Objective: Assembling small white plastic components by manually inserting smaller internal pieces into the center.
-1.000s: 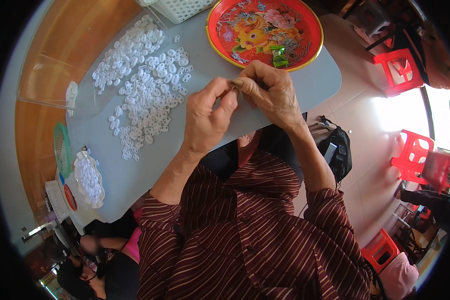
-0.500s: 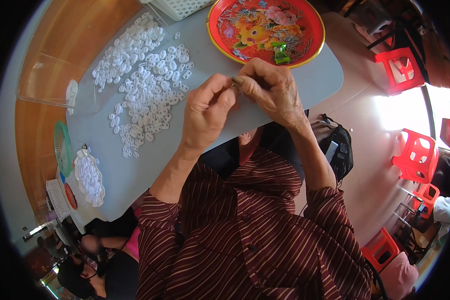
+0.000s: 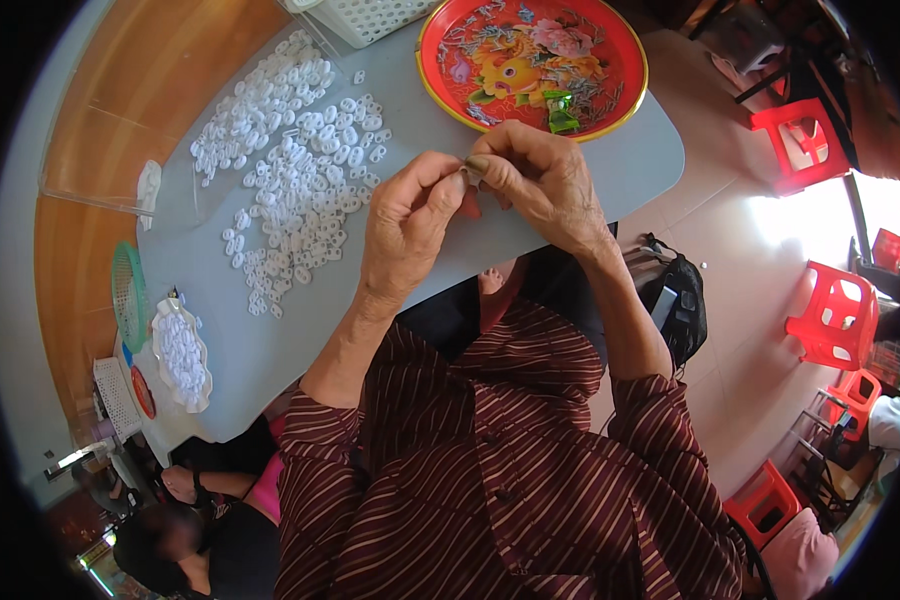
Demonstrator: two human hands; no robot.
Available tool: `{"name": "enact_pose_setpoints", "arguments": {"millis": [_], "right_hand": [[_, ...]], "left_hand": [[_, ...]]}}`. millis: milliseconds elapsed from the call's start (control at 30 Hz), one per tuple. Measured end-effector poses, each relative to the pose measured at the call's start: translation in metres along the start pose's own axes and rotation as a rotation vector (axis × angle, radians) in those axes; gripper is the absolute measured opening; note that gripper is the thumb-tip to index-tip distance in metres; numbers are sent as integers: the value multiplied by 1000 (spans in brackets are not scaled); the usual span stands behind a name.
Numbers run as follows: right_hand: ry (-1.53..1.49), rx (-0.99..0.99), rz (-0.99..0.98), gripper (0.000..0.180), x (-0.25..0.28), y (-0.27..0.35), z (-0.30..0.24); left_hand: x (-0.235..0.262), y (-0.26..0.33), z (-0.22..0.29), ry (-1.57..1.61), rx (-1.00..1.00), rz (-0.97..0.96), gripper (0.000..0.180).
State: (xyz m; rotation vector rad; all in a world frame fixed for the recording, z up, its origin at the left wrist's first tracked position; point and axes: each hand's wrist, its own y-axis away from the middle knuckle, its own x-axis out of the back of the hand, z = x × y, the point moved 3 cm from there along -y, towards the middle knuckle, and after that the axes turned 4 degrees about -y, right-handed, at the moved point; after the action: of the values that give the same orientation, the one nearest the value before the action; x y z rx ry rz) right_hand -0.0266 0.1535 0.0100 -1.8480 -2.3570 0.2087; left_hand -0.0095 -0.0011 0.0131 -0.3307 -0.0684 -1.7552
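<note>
one small pale piece [image 3: 473,178], mostly hidden | between left hand [image 3: 405,220] and right hand [image 3: 547,187] | both pinching it

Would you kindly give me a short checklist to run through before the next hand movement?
1. Left hand and right hand close together: ok.
2. Small pale piece between them fully visible: not ok, mostly covered.
3. Its exact orientation: cannot tell.
4. Small white plastic oval pieces lying on smooth grey table: ok.
5. Round red gold-rimmed tray holding thin grey pieces: ok.
</note>
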Motion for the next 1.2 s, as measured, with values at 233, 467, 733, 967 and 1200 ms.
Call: {"name": "enact_pose_setpoints", "arguments": {"millis": [233, 467, 733, 967, 1200], "right_hand": [[-37, -3, 68, 14, 3, 0, -4], [-63, 28, -21, 15, -1, 1, 1], [-142, -146, -45, 12, -2, 4, -3], [-48, -80, -109, 11, -8, 2, -1], [-11, -84, -98, 10, -5, 3, -2]], "left_hand": [[-17, -3, 4, -36, -103, 133, 14], [-4, 7, 14, -99, -118, 140, 16], [74, -20, 3, -666, -302, 237, 7], [82, -57, -19, -963, -350, 16, 10], [75, -62, -19, -1082, -322, -100, 10]]}}
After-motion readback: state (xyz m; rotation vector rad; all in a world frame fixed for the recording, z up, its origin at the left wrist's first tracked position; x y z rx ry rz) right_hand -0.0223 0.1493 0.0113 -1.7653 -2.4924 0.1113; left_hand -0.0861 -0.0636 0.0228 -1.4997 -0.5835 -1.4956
